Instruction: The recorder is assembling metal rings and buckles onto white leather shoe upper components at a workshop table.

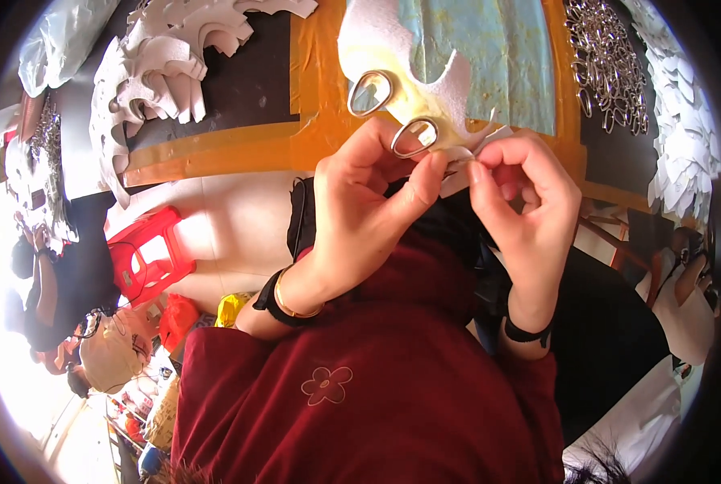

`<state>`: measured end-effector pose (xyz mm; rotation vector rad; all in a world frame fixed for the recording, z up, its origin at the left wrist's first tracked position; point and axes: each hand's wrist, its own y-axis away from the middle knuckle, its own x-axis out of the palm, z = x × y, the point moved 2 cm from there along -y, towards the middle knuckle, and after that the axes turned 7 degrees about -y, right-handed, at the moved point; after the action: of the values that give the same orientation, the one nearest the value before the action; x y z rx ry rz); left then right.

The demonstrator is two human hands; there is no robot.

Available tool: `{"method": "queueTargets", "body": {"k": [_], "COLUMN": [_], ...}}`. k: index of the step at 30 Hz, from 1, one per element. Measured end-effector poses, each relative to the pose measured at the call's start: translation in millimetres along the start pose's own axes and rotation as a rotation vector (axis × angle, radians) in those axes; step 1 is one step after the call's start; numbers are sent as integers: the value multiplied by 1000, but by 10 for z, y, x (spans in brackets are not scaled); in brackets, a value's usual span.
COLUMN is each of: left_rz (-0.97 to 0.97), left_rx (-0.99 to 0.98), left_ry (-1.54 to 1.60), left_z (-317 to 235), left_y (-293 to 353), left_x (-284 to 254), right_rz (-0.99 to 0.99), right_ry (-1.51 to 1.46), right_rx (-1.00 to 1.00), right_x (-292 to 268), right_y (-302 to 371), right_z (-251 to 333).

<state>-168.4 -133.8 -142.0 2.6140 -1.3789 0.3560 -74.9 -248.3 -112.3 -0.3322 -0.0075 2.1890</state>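
A white, fuzzy cut-out piece [381, 36] with curved edges and a yellowish patch lies partly over the far table edge of my hands. Two oval metal rings [416, 121] sit at its near-left side; how they are fastened cannot be made out. My left hand [356, 206] pinches the near end of the piece between thumb and fingers, just below one ring. Close beside it, my right hand [530, 198] pinches the same end, thumb against a curled index finger. The two thumb tips nearly meet, and they hide the fold between them.
White cut-outs [163, 77] are heaped at the table's left, others [683, 105] at the right. Metal rings [606, 68] lie beside a light-blue sheet [506, 60] bordered by brown tape [320, 133]. A red stool [155, 254] stands left below. People sit at both sides.
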Motion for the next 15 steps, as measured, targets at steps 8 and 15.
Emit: {"method": "queueTargets", "body": {"k": [8,15], "left_rz": [-93,-10], "left_rx": [100,55], "left_ry": [-239,-462], "left_z": [31,-8], "left_y": [28,59], "left_x": [-9,-108], "right_rz": [-74,15], "right_ry": [23,39], "right_rx": [-86,63], "right_x": [95,28], "right_y": [46,80], "right_z": [-31,-31]}}
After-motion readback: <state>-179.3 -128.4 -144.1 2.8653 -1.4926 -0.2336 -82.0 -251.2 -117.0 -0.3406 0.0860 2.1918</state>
